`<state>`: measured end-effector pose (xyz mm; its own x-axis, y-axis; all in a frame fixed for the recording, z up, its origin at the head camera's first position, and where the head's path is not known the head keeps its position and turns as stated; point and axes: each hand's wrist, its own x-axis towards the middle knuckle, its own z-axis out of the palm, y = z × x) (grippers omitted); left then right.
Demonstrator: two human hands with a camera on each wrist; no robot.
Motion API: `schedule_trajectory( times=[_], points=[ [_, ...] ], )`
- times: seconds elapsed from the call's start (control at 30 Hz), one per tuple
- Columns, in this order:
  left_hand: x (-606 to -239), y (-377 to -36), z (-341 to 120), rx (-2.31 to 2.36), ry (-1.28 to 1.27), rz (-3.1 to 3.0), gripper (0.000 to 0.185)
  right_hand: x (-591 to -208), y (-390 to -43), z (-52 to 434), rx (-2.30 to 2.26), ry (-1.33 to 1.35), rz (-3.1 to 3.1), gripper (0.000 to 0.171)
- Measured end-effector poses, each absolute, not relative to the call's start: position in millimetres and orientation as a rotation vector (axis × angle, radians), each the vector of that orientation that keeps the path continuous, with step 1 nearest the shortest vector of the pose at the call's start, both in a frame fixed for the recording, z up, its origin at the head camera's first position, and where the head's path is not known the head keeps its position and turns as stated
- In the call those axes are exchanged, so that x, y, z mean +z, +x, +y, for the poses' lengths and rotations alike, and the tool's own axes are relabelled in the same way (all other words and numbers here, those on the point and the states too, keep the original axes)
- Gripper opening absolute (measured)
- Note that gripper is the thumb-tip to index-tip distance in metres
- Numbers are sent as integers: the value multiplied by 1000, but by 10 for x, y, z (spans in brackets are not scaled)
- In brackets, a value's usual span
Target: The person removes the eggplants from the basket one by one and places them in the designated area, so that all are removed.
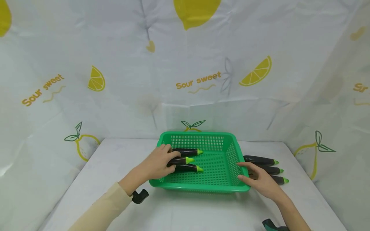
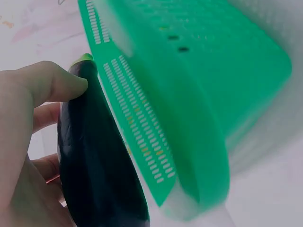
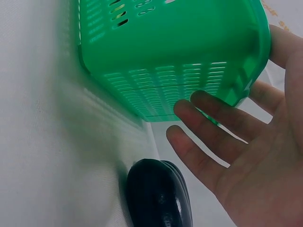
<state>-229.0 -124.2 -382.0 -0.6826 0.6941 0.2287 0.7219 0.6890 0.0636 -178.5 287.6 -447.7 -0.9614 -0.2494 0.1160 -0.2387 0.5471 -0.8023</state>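
Note:
A green plastic basket [image 1: 199, 187] with slotted walls stands on the table. My left hand [image 1: 161, 162] reaches over its left side and grips a dark eggplant [image 1: 176, 161], thumb on one side and fingers on the other, its green stem end pointing right. The same eggplant [image 2: 97, 151] is large in the left wrist view, beside the basket wall. Two more eggplants lie in the basket, one behind [image 1: 186, 152] and one in front [image 1: 186, 168]. My right hand [image 1: 261, 181] holds the basket's right rim, thumb and a finger over it, the other fingers spread along the outer wall.
Several eggplants [image 1: 260, 160] lie in a group on the table just right of the basket, partly behind my right hand. A white sheet [image 1: 130, 106] printed with lemons hangs behind the white table [image 1: 121, 154]. Black camera mounts [image 1: 140, 196] stick out from both wrists.

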Motion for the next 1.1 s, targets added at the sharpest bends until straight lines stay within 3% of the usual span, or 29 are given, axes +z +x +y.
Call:
schedule_trajectory(
  times=[1.1],
  points=[
    [-3723, -2313, -2179, -388, -802, -2648, 31, -4475, -1782, 2876, -1452, -437, 2724, 52]
  ],
)
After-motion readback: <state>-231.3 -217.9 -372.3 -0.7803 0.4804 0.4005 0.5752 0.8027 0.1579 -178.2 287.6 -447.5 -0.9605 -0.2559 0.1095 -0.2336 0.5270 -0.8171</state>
